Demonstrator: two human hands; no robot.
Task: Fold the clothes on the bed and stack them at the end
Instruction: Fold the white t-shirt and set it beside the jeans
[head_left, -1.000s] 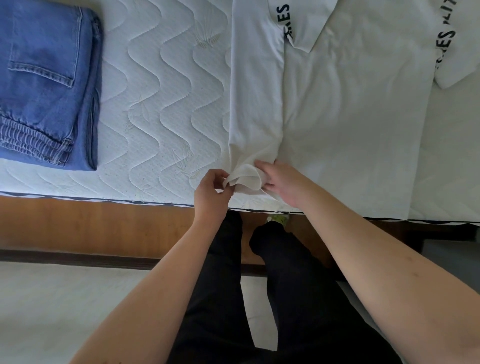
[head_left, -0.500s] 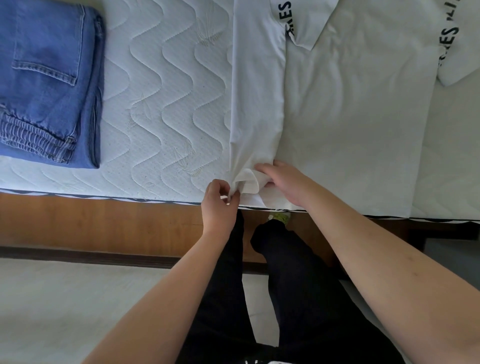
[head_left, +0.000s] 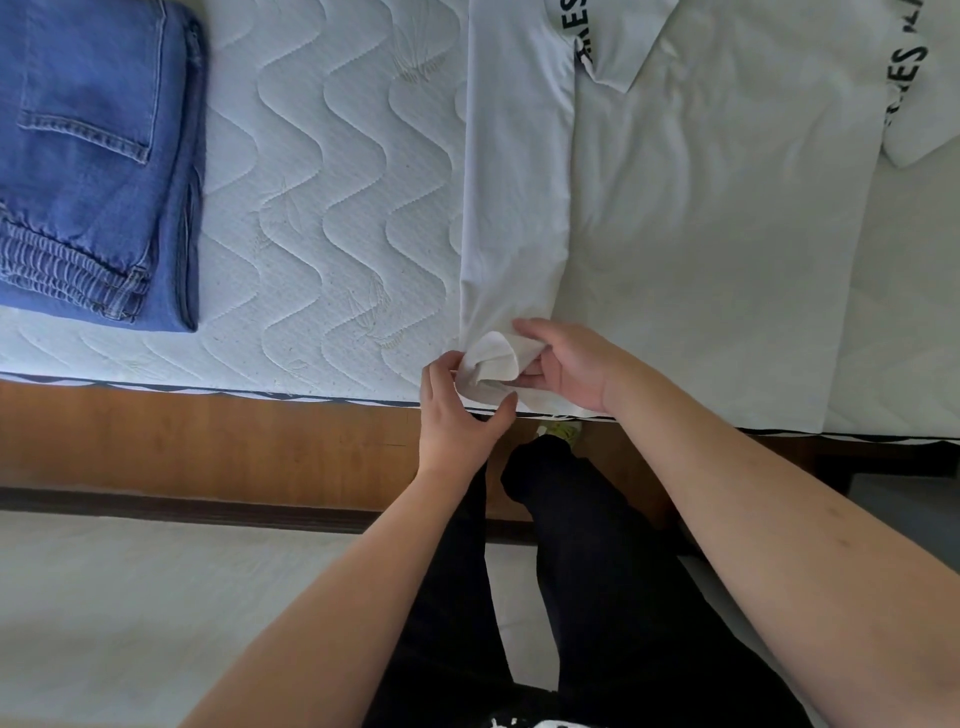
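Hands at the shirt's corner
Left hand (head_left: 460, 415) and right hand (head_left: 569, 366) both pinch the white shirt (head_left: 701, 234) corner.

Quilted white mattress (head_left: 322, 208); wooden bed frame (head_left: 208, 441); pale floor (head_left: 130, 623).

White t-shirt (head_left: 717, 218) is spread flat on the quilted mattress (head_left: 322, 208), left side already folded in as a strip. Both hands are at its near-left corner by the bed edge: left hand (head_left: 457, 415) and right hand (head_left: 566, 364) pinching the bunched-up hem. Folded jeans (head_left: 93, 166) sit far left.
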